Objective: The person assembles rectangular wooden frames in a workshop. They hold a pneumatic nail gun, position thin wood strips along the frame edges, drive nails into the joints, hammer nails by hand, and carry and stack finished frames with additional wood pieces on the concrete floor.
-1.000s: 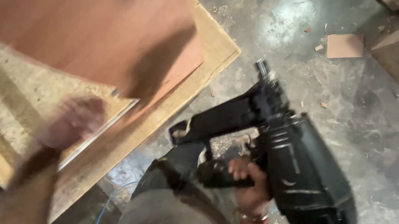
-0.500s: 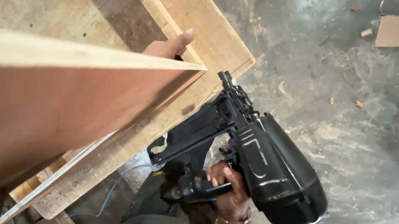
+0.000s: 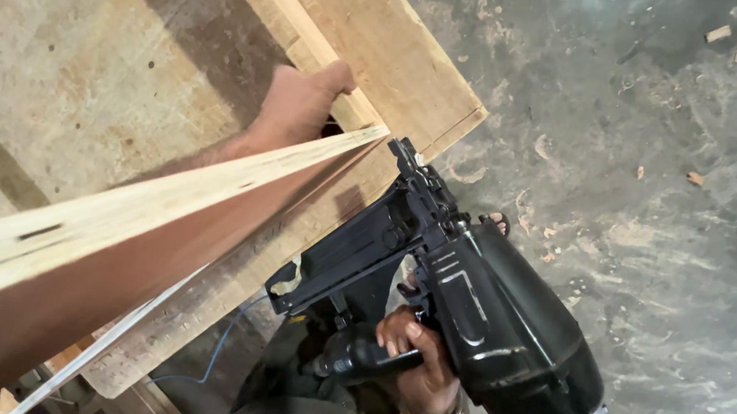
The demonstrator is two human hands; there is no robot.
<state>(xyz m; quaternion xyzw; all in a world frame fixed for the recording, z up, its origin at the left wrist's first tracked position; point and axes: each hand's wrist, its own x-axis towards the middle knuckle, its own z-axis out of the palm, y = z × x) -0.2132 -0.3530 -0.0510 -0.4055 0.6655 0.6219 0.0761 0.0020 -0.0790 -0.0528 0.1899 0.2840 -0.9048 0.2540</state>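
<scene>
Head view, catalogued left to right. Item one: the plywood sheet (image 3: 87, 292), reddish face, pale edge, tilted up on edge over our tabletop (image 3: 73, 50), a worn chipboard panel framed with timber rails (image 3: 390, 56). Item two: our left hand (image 3: 298, 103), behind the sheet's far corner, palm to the wood and thumb raised; how far its fingers close we cannot tell, since the sheet hides them. Item three: the black coil nail gun (image 3: 470, 308), nose near the sheet's corner but apart from it, carried by our right hand (image 3: 419, 363), wrapped fully round the grip, wrist bent, a bangle at the cuff. Item four: dusty concrete floor (image 3: 673, 231) with wood chips. Judgement: we steady the sheet squarely before bringing the nose flush.
</scene>
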